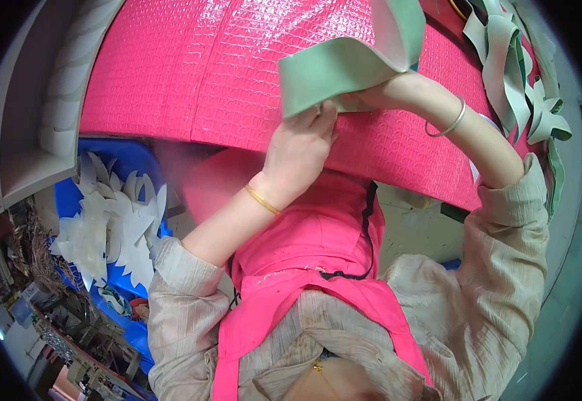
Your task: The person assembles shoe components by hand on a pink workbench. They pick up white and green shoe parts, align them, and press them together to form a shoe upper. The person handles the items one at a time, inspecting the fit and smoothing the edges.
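While the left hand [298, 150] pinches a green strip [334, 70] over pink sheeting [151, 87] (right hand [392, 92], grip hidden), handling likely wants steadiness next.

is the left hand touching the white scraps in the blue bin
Apart: the head view shows the white scraps in the blue bin at left, with a wide gap to the left hand, up at the green strip.
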Demonstrator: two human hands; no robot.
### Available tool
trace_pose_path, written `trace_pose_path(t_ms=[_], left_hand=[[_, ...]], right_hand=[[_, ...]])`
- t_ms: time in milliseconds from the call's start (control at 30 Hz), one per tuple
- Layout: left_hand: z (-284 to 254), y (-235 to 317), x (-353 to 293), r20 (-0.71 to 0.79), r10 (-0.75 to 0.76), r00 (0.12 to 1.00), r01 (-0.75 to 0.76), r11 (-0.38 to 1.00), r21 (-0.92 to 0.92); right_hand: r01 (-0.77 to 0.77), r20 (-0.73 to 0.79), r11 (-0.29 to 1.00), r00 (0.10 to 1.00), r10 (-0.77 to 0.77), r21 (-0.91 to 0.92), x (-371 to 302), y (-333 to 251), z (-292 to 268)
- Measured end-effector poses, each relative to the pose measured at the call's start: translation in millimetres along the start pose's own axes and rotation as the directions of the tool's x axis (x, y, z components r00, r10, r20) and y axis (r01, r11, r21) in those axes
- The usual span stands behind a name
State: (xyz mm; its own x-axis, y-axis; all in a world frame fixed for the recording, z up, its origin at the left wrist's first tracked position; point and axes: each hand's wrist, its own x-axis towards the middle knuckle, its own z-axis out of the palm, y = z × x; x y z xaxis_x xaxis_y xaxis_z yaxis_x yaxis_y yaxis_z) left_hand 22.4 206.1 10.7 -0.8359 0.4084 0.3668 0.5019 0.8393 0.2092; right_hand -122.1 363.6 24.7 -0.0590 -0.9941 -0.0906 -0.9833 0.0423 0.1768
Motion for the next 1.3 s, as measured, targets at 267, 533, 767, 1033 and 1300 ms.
trace_pose_path(t_ms=[267, 533, 767, 1033, 1300], left_hand=[[15, 16, 5, -0.073, -0.06, 0.995, 0.061, 0.998, 0.014], [23, 24, 12, -0.078, -0.065, 0.995, 0.064, 0.998, -0.022], [20, 26, 14, -0.055, -0.094, 0.994, 0.092, 0.995, -0.038], [30, 40, 28, -0.088, -0.069, 0.994, 0.073, 0.996, 0.042], [34, 54, 42, -0.041, -0.065, 0.997, 0.07, 0.989, 0.13]], right_hand=[[-0.516, 0.42, 0.781, 0.833, 0.361, 0.353, -3, 4, -38], [-0.568, 0.557, 0.682, 0.783, 0.276, 0.461, -13, 17, -53], [-0.458, 0.31, 0.776, 0.884, 0.348, 0.433, -21, 11, -37], [-0.333, 0.146, 0.861, 0.943, 0.299, 0.385, -33, 13, -28], [-0.494, 0.354, 0.792, 0.857, 0.374, 0.358, -30, 15, -33]])
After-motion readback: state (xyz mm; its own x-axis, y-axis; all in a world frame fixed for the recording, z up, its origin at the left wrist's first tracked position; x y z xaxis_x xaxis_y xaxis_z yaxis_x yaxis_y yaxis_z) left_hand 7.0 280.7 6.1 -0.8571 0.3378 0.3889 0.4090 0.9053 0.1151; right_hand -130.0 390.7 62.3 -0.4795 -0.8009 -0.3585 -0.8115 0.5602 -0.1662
